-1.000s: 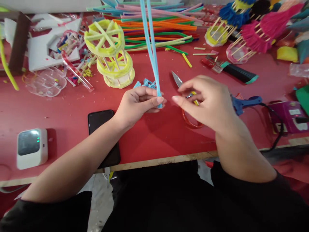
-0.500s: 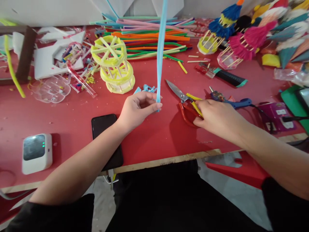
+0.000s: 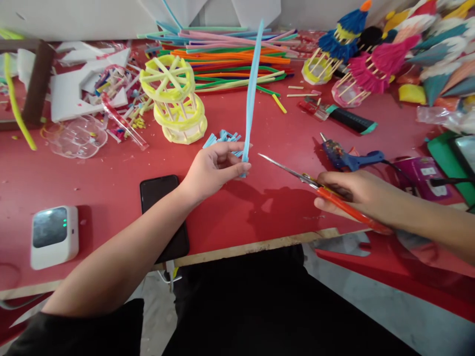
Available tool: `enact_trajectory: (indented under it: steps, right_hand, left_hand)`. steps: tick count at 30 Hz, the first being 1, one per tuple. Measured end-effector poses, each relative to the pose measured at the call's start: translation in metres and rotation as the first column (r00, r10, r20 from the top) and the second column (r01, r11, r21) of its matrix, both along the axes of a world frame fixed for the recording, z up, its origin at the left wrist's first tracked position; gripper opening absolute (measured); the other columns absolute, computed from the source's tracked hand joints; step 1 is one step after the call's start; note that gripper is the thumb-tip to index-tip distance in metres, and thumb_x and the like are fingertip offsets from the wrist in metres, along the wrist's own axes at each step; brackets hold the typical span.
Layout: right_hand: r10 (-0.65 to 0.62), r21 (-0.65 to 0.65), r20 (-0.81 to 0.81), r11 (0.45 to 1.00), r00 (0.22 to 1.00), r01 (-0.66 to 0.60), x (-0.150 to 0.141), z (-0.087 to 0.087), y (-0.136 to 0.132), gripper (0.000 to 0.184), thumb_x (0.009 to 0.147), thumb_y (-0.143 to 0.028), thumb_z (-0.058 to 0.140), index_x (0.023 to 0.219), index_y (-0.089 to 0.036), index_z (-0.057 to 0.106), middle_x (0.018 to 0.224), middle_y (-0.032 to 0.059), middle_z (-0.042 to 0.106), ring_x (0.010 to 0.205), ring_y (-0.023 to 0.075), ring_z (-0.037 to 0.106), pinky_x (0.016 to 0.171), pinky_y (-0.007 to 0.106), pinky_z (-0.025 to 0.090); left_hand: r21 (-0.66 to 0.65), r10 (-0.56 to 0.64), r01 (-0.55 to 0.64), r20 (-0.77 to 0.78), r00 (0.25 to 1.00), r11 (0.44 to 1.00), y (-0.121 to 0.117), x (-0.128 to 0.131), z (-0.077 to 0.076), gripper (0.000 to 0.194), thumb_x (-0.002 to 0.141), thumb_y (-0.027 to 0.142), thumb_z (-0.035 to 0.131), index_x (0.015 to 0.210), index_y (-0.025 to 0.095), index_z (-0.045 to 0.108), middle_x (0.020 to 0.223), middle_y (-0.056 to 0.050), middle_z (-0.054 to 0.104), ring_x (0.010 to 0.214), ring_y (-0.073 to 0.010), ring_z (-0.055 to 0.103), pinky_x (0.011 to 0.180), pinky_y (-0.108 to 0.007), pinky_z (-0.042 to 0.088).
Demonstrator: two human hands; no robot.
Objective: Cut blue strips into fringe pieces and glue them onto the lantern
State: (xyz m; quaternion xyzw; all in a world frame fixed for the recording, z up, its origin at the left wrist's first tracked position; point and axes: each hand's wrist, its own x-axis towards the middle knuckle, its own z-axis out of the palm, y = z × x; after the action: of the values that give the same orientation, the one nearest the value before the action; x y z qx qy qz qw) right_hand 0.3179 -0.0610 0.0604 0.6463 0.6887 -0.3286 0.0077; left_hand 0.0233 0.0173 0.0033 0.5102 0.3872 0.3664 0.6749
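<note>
My left hand [image 3: 218,165] pinches the lower end of a light blue bundle of pipe cleaners [image 3: 252,89], which stands nearly upright between thumb and fingers. Short cut light blue pieces [image 3: 224,137] lie on the table just behind that hand. My right hand [image 3: 349,193] grips a pair of scissors [image 3: 319,187] by the red and yellow handles, raised above the table. Its blades look closed, and their tip points left toward the bundle without touching it.
On the red table [image 3: 122,178] are a black phone [image 3: 159,190], a white device [image 3: 55,237] and a yellow carousel-like frame [image 3: 174,99]. Coloured pipe cleaners [image 3: 233,54] lie at the back. A blue glue gun [image 3: 349,155] and a utility knife [image 3: 351,118] are on the right.
My right hand has picked the scissors up off the table and turned them, moving right and nearer to me. The light blue bundle's top has tilted slightly right and dropped lower in view.
</note>
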Motion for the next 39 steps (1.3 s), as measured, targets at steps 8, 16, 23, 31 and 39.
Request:
enact_trajectory:
  steps: [8, 16, 23, 31, 39]
  right_hand:
    - [-0.028, -0.144, -0.126, 0.990, 0.992, 0.009, -0.013, 0.009, 0.005, 0.064, 0.077, -0.086, 0.065, 0.072, -0.024, 0.050, 0.061, -0.0046, 0.045, 0.059, 0.0140, 0.043, 0.056, 0.030, 0.030]
    - [-0.021, -0.160, -0.123, 0.987, 0.992, 0.001, -0.012, 0.005, 0.007, 0.067, 0.076, -0.088, 0.065, 0.069, -0.024, 0.046, 0.059, -0.0052, 0.044, 0.057, 0.0127, 0.041, 0.056, 0.029, 0.028]
    - [-0.020, -0.209, -0.102, 0.978, 0.995, -0.001, -0.011, 0.003, 0.011, 0.067, 0.074, -0.088, 0.067, 0.069, -0.024, 0.048, 0.060, -0.0057, 0.038, 0.057, 0.0124, 0.037, 0.057, 0.030, 0.026]
    - [-0.009, -0.213, -0.081, 0.977, 0.997, -0.009, -0.010, 0.003, 0.013, 0.069, 0.072, -0.091, 0.066, 0.069, -0.024, 0.050, 0.060, -0.0052, 0.037, 0.058, 0.0128, 0.037, 0.056, 0.029, 0.026]
    - [-0.016, -0.224, -0.063, 0.975, 0.998, 0.002, -0.008, 0.003, 0.014, 0.071, 0.069, -0.094, 0.066, 0.070, -0.023, 0.055, 0.060, -0.0046, 0.039, 0.059, 0.0130, 0.037, 0.057, 0.029, 0.027]
  left_hand:
    - [-0.008, -0.091, 0.091, -0.029, 0.995, 0.996, 0.000, -0.001, 0.002, 0.045, 0.070, 0.017, 0.091, 0.112, 0.014, 0.078, 0.069, 0.003, 0.071, 0.063, -0.0111, 0.070, 0.064, -0.021, 0.062]
    - [-0.014, -0.192, 0.192, 0.027, 0.981, 0.981, 0.002, -0.001, -0.001, 0.032, 0.073, 0.011, 0.087, 0.103, 0.015, 0.079, 0.065, 0.003, 0.070, 0.059, -0.0083, 0.068, 0.058, -0.015, 0.057]
    - [-0.056, -0.191, 0.192, 0.031, 0.981, 0.980, 0.001, 0.000, 0.001, 0.036, 0.068, 0.010, 0.090, 0.102, 0.014, 0.079, 0.064, 0.004, 0.070, 0.059, -0.0075, 0.067, 0.058, -0.014, 0.058]
    - [-0.108, -0.178, 0.178, 0.005, 0.984, 0.978, 0.001, 0.000, 0.000, 0.045, 0.065, 0.013, 0.093, 0.107, 0.014, 0.077, 0.066, 0.003, 0.071, 0.059, -0.0087, 0.068, 0.058, -0.017, 0.061]
    - [-0.114, -0.183, 0.177, -0.036, 0.982, 0.977, -0.001, -0.001, 0.001, 0.044, 0.069, 0.016, 0.091, 0.111, 0.016, 0.079, 0.095, -0.003, 0.078, 0.067, -0.0096, 0.072, 0.063, -0.021, 0.064]
